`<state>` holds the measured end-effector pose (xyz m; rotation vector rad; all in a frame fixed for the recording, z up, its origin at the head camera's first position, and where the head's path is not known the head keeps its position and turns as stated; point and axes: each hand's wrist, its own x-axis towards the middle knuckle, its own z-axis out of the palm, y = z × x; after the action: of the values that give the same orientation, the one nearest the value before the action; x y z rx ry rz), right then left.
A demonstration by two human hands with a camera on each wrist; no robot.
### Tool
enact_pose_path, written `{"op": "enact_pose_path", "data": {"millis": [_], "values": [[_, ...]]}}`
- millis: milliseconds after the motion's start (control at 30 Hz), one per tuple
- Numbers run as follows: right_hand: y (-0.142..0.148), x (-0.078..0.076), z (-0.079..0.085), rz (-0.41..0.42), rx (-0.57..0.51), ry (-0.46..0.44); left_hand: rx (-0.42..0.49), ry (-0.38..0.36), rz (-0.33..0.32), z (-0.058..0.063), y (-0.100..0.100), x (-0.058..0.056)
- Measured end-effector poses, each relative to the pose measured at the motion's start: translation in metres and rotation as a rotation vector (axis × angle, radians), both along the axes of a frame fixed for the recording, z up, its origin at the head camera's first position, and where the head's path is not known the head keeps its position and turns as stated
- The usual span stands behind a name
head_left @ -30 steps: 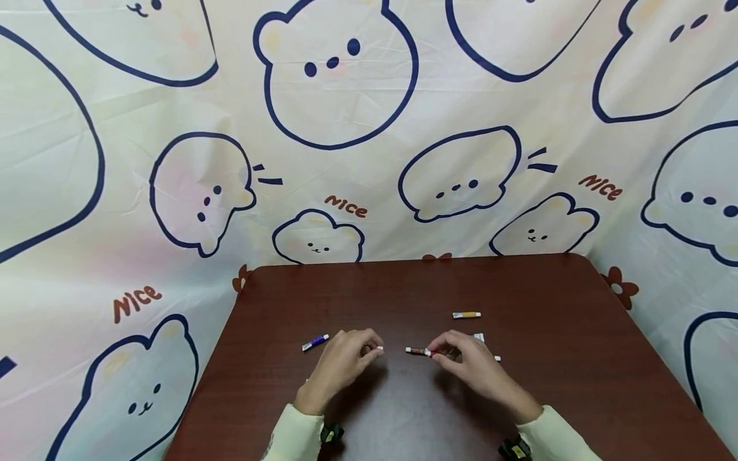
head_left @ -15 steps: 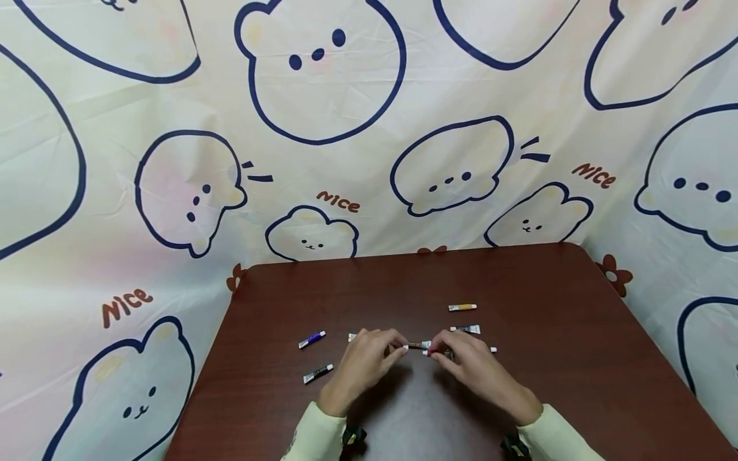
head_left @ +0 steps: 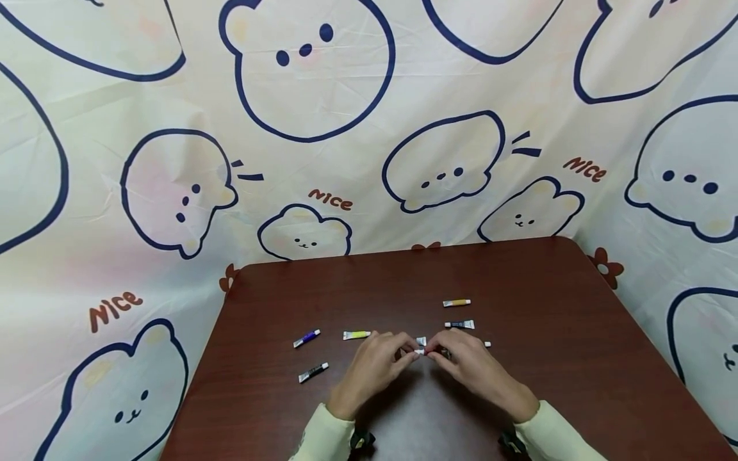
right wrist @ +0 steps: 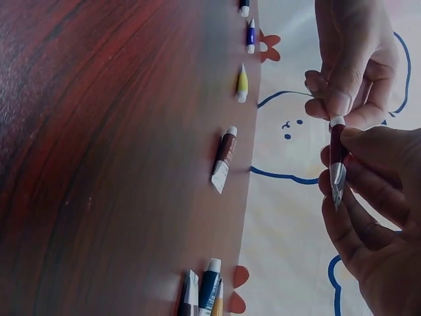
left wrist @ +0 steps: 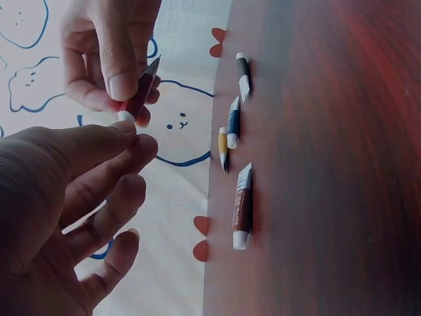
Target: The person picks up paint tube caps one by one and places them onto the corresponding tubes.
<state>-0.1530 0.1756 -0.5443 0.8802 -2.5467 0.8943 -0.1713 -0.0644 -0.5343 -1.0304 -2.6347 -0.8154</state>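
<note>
Above the table, my right hand [head_left: 481, 365] holds a small dark red paint tube [right wrist: 336, 146] by its body, between thumb and fingers. The tube's white cap [right wrist: 337, 121] points toward my left hand [head_left: 371, 365]. Thumb and forefinger of that hand pinch at the cap, while its other fingers curve loosely, as the left wrist view shows. Both hands meet in the head view and hide most of the red tube. A brown paint tube [left wrist: 243, 209] lies on the table just beyond them, largely covered in the head view.
On the left of the brown table [head_left: 277, 291] lie yellow [head_left: 356, 335], violet [head_left: 307, 339] and black [head_left: 314, 372] tubes. Ochre [head_left: 457, 303] and dark blue [head_left: 459, 324] tubes lie right of centre. Another tube's white cap [head_left: 487, 344] shows behind my right hand. A patterned cloth [head_left: 311, 160] hangs around.
My left hand has moved right, from beside the yellow tube to the red tube's cap. The right hand keeps its hold nearly in place. The head view has shifted slightly.
</note>
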Motion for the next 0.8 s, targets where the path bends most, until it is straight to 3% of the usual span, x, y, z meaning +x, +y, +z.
{"op": "enact_pose_path", "data": {"millis": [567, 800], "values": [[-0.001, 0.0, -0.005, -0.027, -0.018, 0.032, 0.127, 0.053, 0.001, -0.011, 0.008, 0.004], [-0.002, -0.001, -0.004, -0.023, -0.06, 0.02, 0.145, -0.004, 0.05, -0.012, 0.01, 0.004]]}}
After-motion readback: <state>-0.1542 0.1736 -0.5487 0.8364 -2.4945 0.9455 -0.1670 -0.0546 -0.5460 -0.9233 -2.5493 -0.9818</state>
